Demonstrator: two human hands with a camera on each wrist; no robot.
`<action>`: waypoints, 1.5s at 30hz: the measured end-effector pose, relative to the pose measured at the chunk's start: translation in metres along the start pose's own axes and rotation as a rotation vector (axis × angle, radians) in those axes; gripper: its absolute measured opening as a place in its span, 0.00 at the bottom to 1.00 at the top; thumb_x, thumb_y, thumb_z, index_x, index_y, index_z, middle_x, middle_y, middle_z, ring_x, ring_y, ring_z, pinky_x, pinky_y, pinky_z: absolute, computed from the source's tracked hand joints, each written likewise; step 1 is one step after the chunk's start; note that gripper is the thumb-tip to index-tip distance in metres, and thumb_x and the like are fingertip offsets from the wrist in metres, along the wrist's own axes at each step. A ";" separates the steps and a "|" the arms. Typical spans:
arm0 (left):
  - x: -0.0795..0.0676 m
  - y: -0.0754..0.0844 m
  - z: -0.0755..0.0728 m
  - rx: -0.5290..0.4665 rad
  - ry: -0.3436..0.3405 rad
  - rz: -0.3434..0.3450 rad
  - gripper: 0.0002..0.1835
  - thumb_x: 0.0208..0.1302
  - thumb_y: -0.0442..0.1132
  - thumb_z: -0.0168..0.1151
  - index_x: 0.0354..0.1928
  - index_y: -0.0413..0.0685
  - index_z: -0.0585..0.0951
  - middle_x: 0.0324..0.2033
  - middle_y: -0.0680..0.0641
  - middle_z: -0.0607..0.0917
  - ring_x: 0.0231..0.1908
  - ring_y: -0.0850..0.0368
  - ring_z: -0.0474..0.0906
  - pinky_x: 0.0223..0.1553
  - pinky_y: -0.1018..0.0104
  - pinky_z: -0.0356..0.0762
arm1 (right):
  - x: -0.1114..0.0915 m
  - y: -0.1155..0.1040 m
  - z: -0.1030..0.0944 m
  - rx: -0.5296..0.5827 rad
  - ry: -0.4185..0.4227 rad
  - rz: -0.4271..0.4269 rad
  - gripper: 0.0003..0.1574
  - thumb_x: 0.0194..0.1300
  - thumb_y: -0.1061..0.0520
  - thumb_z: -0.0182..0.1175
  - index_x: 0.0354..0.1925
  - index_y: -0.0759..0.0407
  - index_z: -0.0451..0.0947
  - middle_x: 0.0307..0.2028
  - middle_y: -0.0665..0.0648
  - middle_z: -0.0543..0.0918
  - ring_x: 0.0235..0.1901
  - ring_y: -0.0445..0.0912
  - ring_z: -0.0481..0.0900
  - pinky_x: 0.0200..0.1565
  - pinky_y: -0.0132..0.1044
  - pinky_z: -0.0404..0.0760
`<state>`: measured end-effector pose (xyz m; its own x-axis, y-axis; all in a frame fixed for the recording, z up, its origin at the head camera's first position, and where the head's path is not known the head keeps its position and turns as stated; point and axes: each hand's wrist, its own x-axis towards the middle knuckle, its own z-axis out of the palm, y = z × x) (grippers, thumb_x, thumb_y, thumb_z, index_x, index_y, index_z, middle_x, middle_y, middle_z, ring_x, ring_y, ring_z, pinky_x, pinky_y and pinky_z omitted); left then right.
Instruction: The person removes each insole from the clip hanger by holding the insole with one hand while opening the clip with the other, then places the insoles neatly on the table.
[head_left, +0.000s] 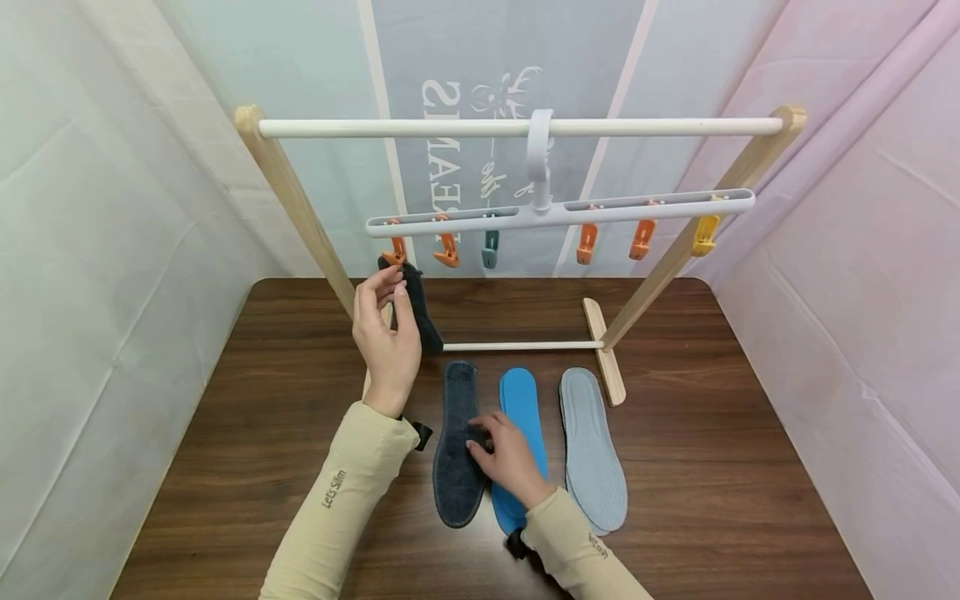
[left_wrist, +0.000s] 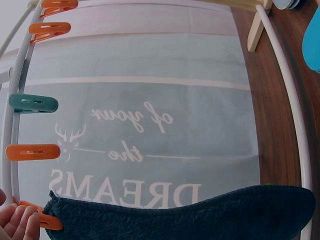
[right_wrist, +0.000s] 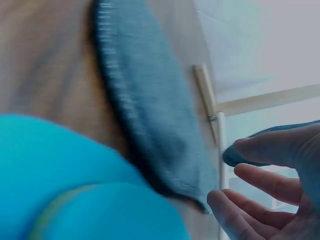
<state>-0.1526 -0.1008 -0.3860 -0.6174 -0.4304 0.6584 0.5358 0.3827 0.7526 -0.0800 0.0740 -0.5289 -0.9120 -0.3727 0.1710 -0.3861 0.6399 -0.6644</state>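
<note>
A dark fuzzy insole (head_left: 422, 312) hangs at the left end of the hanger, its upper end at the lowest part of an orange clip (left_wrist: 51, 222). My left hand (head_left: 386, 337) pinches around that clip with thumb and fingertips; its exact contact is partly hidden. On the table lies a matching dark insole (head_left: 459, 450). Above its right edge hovers my right hand (head_left: 510, 454), fingers loosely bent and apart, holding nothing in the right wrist view. Partly under that hand are stacked blue insoles (head_left: 521, 400). Grey insoles (head_left: 592, 450) lie stacked at the right.
The grey hanger (head_left: 465, 221) hooks over the white top rod (head_left: 390, 127) of a wooden-sided rack. It carries more clips: orange (head_left: 447, 248), green (head_left: 490, 248) and yellow (head_left: 705, 236). A lower white rod (head_left: 525, 346) and wooden foot (head_left: 604, 354) stand behind the insoles.
</note>
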 end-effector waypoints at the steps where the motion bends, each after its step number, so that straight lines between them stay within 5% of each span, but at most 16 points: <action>1: 0.000 0.000 -0.001 0.002 0.002 0.000 0.12 0.72 0.33 0.50 0.53 0.38 0.75 0.47 0.41 0.79 0.48 0.47 0.76 0.51 0.65 0.73 | 0.002 0.000 -0.002 0.032 -0.005 0.003 0.17 0.62 0.61 0.63 0.50 0.64 0.78 0.43 0.63 0.78 0.32 0.49 0.79 0.33 0.34 0.79; 16: 0.003 -0.002 -0.008 0.005 0.023 -0.024 0.12 0.72 0.34 0.51 0.53 0.37 0.75 0.48 0.42 0.78 0.49 0.49 0.76 0.52 0.66 0.74 | 0.038 -0.008 -0.014 0.240 0.039 0.025 0.22 0.64 0.60 0.62 0.56 0.63 0.75 0.47 0.63 0.80 0.45 0.54 0.81 0.43 0.36 0.83; 37: 0.002 -0.006 -0.015 0.030 0.028 -0.035 0.13 0.71 0.34 0.51 0.53 0.38 0.75 0.49 0.42 0.78 0.50 0.48 0.76 0.55 0.56 0.74 | 0.083 -0.019 -0.011 0.223 0.053 0.006 0.32 0.65 0.54 0.63 0.63 0.62 0.68 0.55 0.63 0.76 0.53 0.54 0.77 0.53 0.47 0.79; 45: 0.003 -0.005 -0.017 0.034 0.032 -0.023 0.13 0.70 0.33 0.52 0.53 0.37 0.75 0.50 0.41 0.78 0.50 0.47 0.76 0.55 0.53 0.74 | 0.102 -0.018 -0.004 0.323 0.033 0.010 0.35 0.67 0.53 0.60 0.68 0.61 0.63 0.60 0.63 0.72 0.60 0.58 0.71 0.60 0.50 0.72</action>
<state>-0.1475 -0.1179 -0.3880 -0.6099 -0.4653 0.6415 0.5019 0.3997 0.7670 -0.1665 0.0270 -0.4969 -0.9217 -0.3419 0.1831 -0.3179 0.3956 -0.8616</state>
